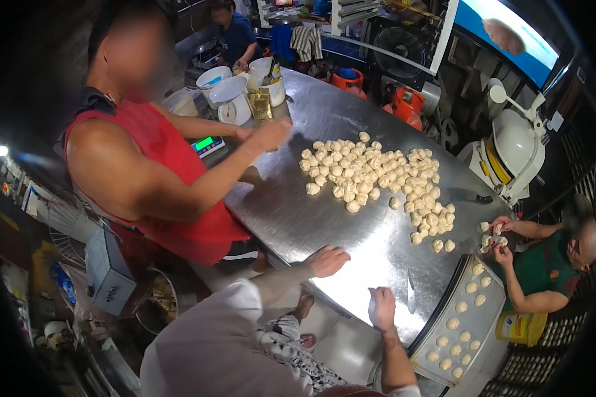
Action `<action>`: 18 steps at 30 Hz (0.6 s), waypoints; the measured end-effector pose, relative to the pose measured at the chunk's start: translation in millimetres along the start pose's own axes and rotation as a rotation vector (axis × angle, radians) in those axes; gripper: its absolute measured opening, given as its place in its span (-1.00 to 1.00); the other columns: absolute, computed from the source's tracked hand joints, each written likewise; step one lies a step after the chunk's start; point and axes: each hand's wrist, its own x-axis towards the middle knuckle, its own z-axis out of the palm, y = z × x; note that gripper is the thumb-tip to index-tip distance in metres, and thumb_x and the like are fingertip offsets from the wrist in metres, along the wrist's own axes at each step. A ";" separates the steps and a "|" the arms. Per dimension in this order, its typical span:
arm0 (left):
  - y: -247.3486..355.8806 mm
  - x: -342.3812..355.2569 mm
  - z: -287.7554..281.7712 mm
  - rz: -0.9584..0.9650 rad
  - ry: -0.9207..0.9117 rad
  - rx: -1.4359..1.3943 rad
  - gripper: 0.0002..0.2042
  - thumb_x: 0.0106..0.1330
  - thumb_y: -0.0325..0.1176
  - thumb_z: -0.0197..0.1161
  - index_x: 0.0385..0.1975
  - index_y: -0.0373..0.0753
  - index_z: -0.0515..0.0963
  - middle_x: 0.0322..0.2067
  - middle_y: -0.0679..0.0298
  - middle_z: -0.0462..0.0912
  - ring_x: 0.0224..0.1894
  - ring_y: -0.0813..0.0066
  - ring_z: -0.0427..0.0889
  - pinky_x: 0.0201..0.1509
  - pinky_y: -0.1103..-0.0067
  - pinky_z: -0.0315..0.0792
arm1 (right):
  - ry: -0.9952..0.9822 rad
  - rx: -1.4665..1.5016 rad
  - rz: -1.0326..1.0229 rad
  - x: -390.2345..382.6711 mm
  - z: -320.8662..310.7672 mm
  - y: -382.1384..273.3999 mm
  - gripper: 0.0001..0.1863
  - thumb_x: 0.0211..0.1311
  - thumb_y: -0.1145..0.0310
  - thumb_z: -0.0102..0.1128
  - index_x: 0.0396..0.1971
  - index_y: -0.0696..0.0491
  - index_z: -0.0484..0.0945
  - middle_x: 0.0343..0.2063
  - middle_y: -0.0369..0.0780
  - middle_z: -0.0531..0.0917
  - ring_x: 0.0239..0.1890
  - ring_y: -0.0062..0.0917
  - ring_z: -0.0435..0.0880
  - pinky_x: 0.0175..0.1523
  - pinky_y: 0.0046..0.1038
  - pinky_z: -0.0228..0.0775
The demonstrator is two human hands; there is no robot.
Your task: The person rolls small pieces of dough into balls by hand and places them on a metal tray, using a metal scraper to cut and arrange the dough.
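Observation:
My left hand [329, 261] lies on the near edge of a steel table [271, 212], its fingers stretched out and holding nothing. Farther right, my right hand [381, 309] rests on the metal with its fingers curled in, and I see nothing in it. A knife [411, 292] lies flat just right of that hand. Beyond both hands, many round dough balls [357, 169] are spread across the table in a loose heap. At the right edge, a lined baking tray [437, 331] carries spaced rows of dough balls.
On the left a person in a red sleeveless top [159, 159] reaches over the table beside a digital scale [208, 144]. A person in green [543, 264] handles dough at the right. White tubs [213, 78] stand at the far left, and a mixer [513, 149] at the far right.

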 end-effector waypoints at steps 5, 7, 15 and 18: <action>29.4 54.9 18.2 -0.084 -0.025 0.324 -0.77 0.46 -0.42 0.20 0.05 -0.17 0.64 -0.04 0.25 0.66 0.11 0.33 0.64 0.22 0.36 0.44 | 0.304 -0.068 0.131 79.8 26.7 -47.9 -0.83 0.41 0.49 0.26 -0.07 0.08 0.70 -0.19 -0.08 0.69 -0.12 -0.10 0.66 0.03 -0.10 0.48; 25.7 -8.8 26.8 0.005 -0.013 0.221 -0.77 0.44 -0.42 0.19 0.04 -0.18 0.64 -0.04 0.24 0.66 0.09 0.33 0.63 0.21 0.36 0.44 | 0.220 0.104 0.140 40.7 24.3 -49.2 -0.73 0.37 0.54 0.16 0.01 0.16 0.68 -0.16 0.03 0.69 -0.05 -0.03 0.66 0.10 -0.07 0.49; 22.6 52.8 -0.3 -0.005 0.135 0.225 -0.80 0.45 -0.42 0.17 -0.01 -0.19 0.63 -0.05 0.21 0.65 0.09 0.26 0.62 0.21 0.30 0.46 | 0.258 -0.099 0.061 84.5 10.9 -30.4 -0.73 0.30 0.56 0.28 -0.01 0.07 0.72 -0.12 -0.05 0.65 -0.06 -0.07 0.62 0.07 -0.09 0.44; 25.0 25.6 13.7 -0.052 -0.093 0.319 -0.75 0.43 -0.44 0.15 0.04 -0.19 0.64 0.05 0.20 0.63 0.17 0.23 0.60 0.26 0.28 0.44 | 0.260 0.015 0.112 45.5 23.0 -37.9 -0.71 0.28 0.59 0.27 -0.01 0.08 0.71 -0.14 -0.03 0.66 -0.09 -0.05 0.65 0.05 -0.12 0.51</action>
